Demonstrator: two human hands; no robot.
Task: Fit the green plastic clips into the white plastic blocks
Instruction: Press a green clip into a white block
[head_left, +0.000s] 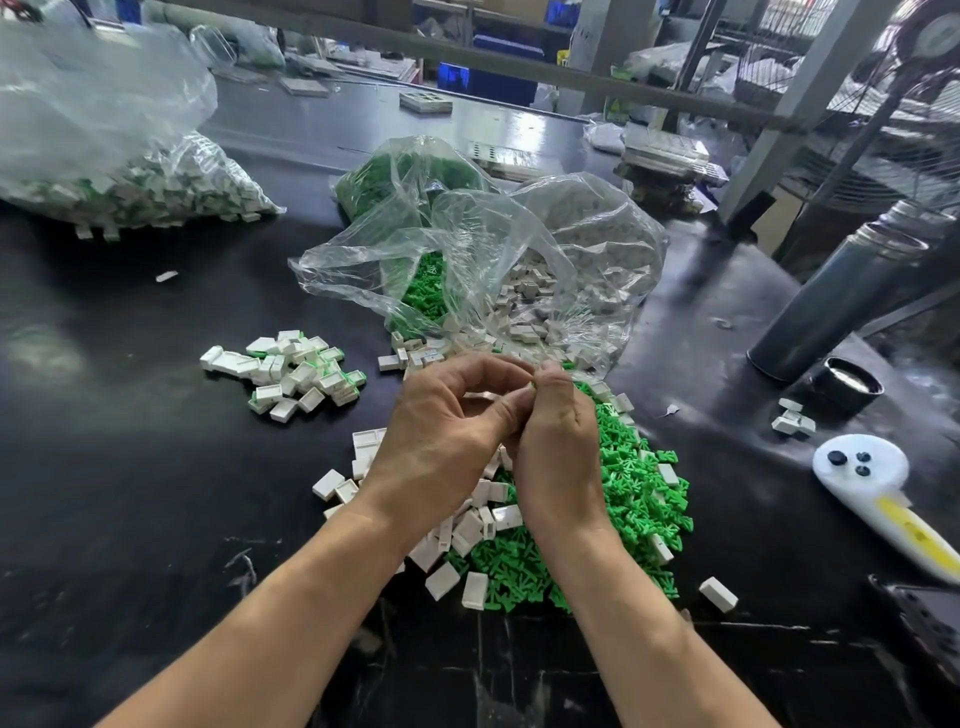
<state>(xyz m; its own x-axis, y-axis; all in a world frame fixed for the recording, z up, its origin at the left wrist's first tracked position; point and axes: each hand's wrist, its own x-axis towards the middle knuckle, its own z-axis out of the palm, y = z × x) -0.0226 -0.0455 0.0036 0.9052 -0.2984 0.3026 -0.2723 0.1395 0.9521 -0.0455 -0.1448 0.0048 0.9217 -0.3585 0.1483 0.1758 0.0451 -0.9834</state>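
My left hand (441, 431) and my right hand (558, 441) meet fingertip to fingertip above the black table. Between the fingertips a sliver of a green clip (534, 383) shows; a white block may be hidden inside the fingers. Under my hands lies a loose heap of green clips (639, 493) mixed with empty white blocks (467, 525). To the left sits a pile of white blocks with green clips fitted (291, 371). Behind my hands an open clear bag (571, 249) spills white blocks, and another bag of green clips (415, 171) lies behind it.
A large clear bag of assembled pieces (130, 176) lies at the far left. A grey metal flask (841, 301) and its black cap (849, 384) stand at the right, with a white and yellow handheld device (883, 493) near the right edge. Stacked trays (665, 156) sit at the back.
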